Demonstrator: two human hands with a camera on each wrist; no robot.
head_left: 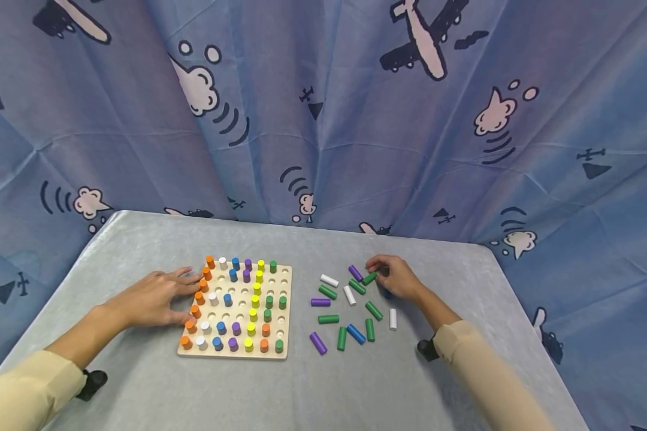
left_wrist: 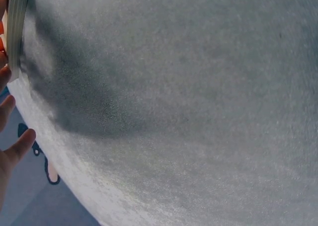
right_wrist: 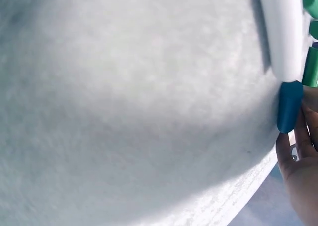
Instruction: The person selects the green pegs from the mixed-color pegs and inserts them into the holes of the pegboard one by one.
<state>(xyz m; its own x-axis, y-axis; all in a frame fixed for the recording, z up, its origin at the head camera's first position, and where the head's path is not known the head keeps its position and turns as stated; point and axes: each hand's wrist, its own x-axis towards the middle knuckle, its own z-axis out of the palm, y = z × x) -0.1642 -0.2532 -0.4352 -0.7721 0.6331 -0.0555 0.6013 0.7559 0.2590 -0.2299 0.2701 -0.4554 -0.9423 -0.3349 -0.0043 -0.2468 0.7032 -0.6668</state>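
Observation:
A wooden pegboard (head_left: 288, 311) bears rows of coloured pegs, with orange ones along its left side. My left hand (head_left: 153, 297) rests at that left edge, fingers spread and fingertips beside the orange pegs; in the left wrist view only parts of the fingers (left_wrist: 20, 146) and a corner of the board (left_wrist: 17, 32) show. Right of the board, my right hand (head_left: 401, 278) has its fingers curled down at a green peg (head_left: 369, 278), pinching its near end. A blue peg (right_wrist: 289, 107) lies under this hand, close to the fingers.
Loose green, purple, white and blue pegs lie scattered between board and right hand, among them a purple peg (head_left: 318, 343), a blue peg (head_left: 356, 334) and a white peg (head_left: 393, 319). A grey cloth covers the table (head_left: 345, 395). Behind it hangs a patterned blue curtain (head_left: 356, 161).

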